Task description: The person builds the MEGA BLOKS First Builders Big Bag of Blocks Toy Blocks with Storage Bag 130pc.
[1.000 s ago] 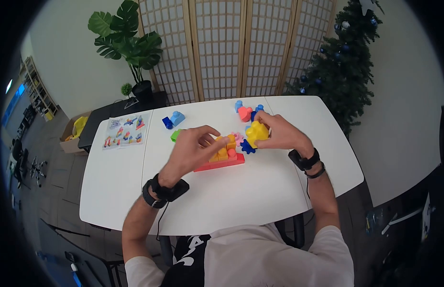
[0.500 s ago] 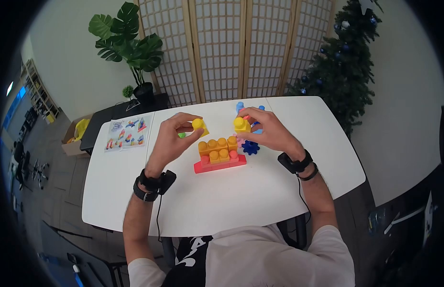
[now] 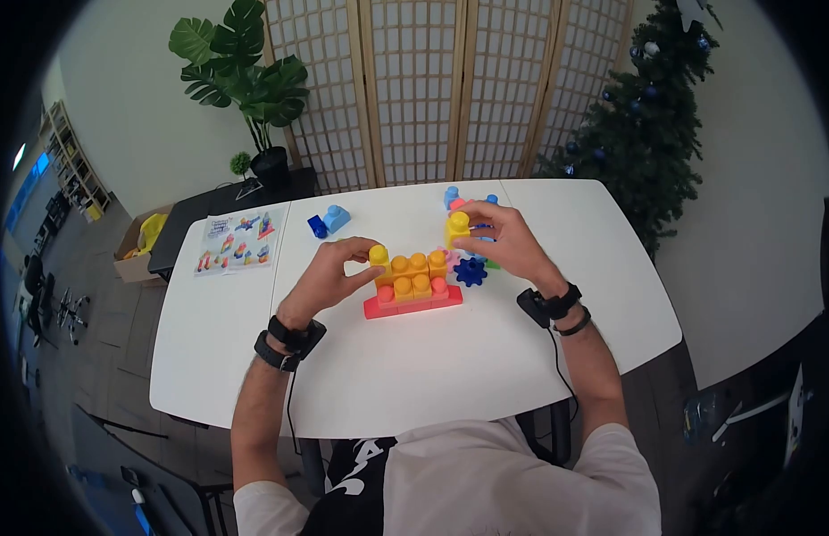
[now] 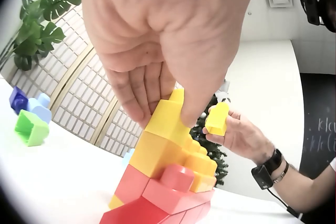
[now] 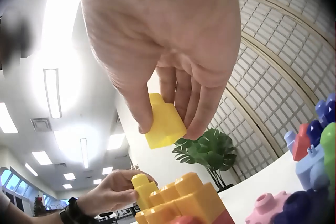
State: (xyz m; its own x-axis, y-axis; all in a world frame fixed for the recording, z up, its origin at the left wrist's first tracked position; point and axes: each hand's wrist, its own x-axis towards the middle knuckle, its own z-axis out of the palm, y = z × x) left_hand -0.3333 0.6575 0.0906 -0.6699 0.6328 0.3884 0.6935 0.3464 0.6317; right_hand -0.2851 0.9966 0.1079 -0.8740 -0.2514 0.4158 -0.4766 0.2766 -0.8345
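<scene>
A stepped block build [image 3: 412,288] stands mid-table: a long red base below, pink and orange blocks above. At the left end of its upper orange row my left hand [image 3: 329,275] pinches a yellow block [image 4: 165,120] between thumb and fingers. The block's underside meets the orange block [image 4: 153,153] in the left wrist view. My right hand [image 3: 511,248] pinches a second yellow block [image 5: 165,126], raised above the table beyond the build's right end. Its hollow underside shows in the left wrist view.
Right of the build lie a dark blue gear [image 3: 470,272] and a pink gear [image 5: 266,208], with several blue and pink pieces behind. A dark blue block [image 3: 318,227] and a light blue block [image 3: 337,217] sit back left, near a picture sheet [image 3: 240,243].
My right hand first held a yellow piece alone; then each hand held a yellow block. Since then my left hand has lowered its block onto the build's left end, while the right moved slightly right.
</scene>
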